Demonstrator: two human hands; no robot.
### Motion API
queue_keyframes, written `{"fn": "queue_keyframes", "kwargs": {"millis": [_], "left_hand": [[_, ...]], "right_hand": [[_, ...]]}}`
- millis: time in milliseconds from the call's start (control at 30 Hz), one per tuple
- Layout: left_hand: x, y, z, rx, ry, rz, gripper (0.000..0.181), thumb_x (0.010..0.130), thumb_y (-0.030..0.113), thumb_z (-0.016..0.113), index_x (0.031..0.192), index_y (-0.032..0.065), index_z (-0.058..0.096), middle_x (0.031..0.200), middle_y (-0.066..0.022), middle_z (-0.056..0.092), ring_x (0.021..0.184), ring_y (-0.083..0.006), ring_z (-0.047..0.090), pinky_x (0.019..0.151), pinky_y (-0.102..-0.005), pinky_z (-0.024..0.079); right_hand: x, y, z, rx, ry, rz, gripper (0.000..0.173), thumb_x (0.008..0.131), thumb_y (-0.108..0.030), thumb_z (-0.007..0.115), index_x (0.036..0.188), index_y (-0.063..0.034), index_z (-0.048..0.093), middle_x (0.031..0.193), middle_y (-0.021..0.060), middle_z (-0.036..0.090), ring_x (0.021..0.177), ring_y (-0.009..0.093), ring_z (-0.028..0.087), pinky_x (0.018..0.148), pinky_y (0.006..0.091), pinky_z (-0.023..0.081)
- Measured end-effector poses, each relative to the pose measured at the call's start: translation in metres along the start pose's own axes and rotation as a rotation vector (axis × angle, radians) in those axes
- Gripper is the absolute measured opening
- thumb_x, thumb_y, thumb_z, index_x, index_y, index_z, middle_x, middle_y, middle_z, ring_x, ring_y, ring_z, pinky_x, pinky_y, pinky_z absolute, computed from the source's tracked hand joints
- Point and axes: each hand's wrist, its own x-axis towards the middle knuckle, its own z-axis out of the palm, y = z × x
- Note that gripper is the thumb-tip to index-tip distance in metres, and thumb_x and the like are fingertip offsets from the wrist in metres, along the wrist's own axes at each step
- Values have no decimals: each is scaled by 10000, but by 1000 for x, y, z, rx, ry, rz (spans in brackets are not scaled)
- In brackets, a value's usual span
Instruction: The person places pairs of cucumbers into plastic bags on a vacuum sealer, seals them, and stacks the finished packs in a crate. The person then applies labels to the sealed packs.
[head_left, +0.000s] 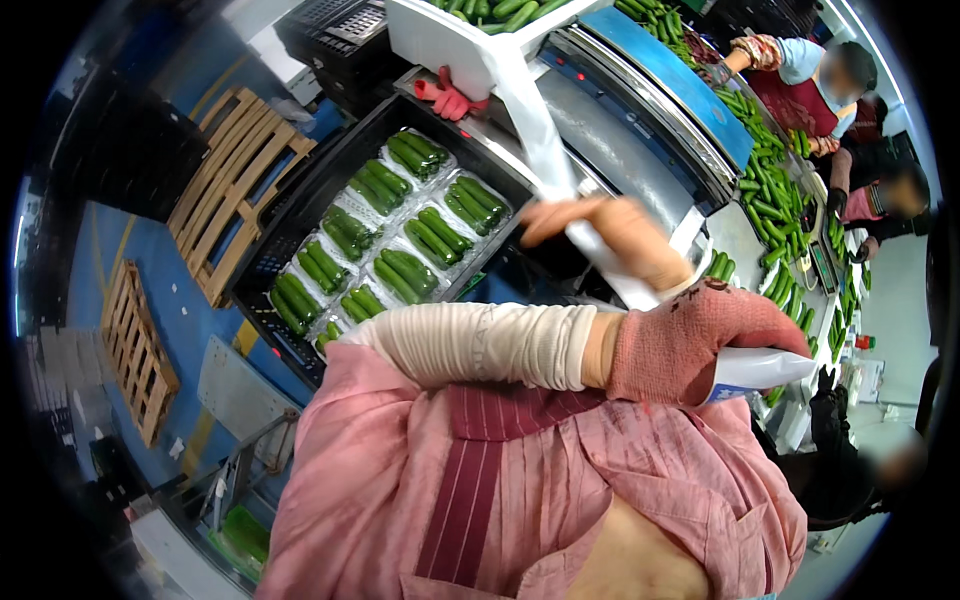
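My left hand (709, 341), in a pinkish knitted glove, reaches across my chest and grips a white plastic packet (759, 373) with blue print. Beyond it, my bare right hand (619, 236) is blurred, its fingers pointing left over a long white strip (536, 135); whether it holds anything cannot be told. A black plastic crate (259, 259) to the left of that hand holds two rows of wrapped trays of cucumbers (405, 274). A red-pink glove (452, 99) lies on the metal surface beyond the crate, beside a white box (442, 45) of cucumbers.
A wrapping machine with a blue top (667, 82) stands ahead. Loose cucumbers (776, 195) cover the table at right, with a scale (821, 262) and several co-workers (795, 97) beyond. Wooden pallets (232, 187) and a folding metal step (244, 390) are at left; black crates (337, 37) stand behind.
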Motion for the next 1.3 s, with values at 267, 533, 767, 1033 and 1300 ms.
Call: {"fn": "queue_keyframes", "kwargs": {"millis": [267,533,767,1033,1300], "left_hand": [[-19,45,-55,-516,350,-120,866,739,376,817,1352,-67,394,1267,-253,532,1129,-341,591,970,-454,499],[-108,17,-116,-225,876,-199,360,931,101,551,1256,-49,514,1212,-176,607,1035,-306,650,866,-398,577],[-172,24,-138,-131,1145,-325,337,961,110,477,1269,-19,528,1208,-160,615,970,-240,661,844,-358,569],[-214,38,-149,93,1071,-319,410,903,-20,549,1311,13,519,1169,-106,627,962,-143,629,821,-273,542],[-226,44,-169,-138,1218,-312,357,949,73,467,1293,-2,526,1153,-140,639,977,-193,648,839,-316,557]], "right_hand": [[-195,215,39,-338,27,975,499,983,-394,429,1193,25,602,1150,115,627,1053,213,560,943,346,411],[-162,118,-2,-216,818,607,319,972,-208,577,1217,-4,589,1074,64,632,894,128,587,797,254,490],[85,-109,110,228,91,-293,384,1027,-223,428,1090,120,590,963,178,619,847,242,604,758,338,488],[151,-92,179,829,-372,-457,621,984,-404,495,1203,176,526,1080,244,555,906,289,610,725,315,537],[170,-77,200,925,-135,-396,541,995,-352,488,1238,131,500,1129,242,567,854,285,615,739,344,548]]}}
